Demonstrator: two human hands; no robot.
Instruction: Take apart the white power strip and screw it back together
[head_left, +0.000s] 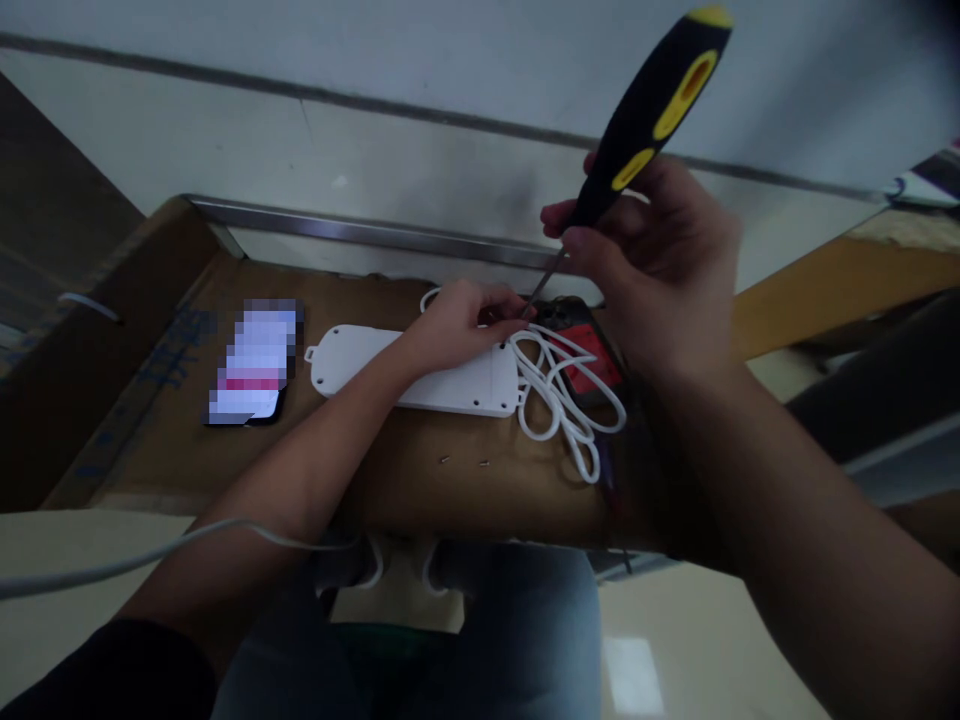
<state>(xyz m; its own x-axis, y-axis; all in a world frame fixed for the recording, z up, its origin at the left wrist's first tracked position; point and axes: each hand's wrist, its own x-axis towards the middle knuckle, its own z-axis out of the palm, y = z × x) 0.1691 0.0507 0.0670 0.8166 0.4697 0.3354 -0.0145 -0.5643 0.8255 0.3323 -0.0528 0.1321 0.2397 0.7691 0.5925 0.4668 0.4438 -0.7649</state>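
Note:
My right hand (645, 265) is shut around a screwdriver with a black and yellow handle (649, 115), its thin metal shaft slanting down to the far end of a white power strip (420, 375). My left hand (465, 325) grips that end of the strip, and its fingertips lie close to the screwdriver tip. A coiled white cable (562, 390) lies loosely beside the strip, under my right hand. Two small screws (463, 461) rest on the brown surface in front of the strip.
The work surface is a brown cardboard sheet (157, 400) with raised edges. A pixelated phone (255, 365) lies to the left. A dark and red object (589, 350) sits under the cable. A metal strip (375, 230) and white wall stand behind. A thin grey cord (172, 545) crosses my left forearm.

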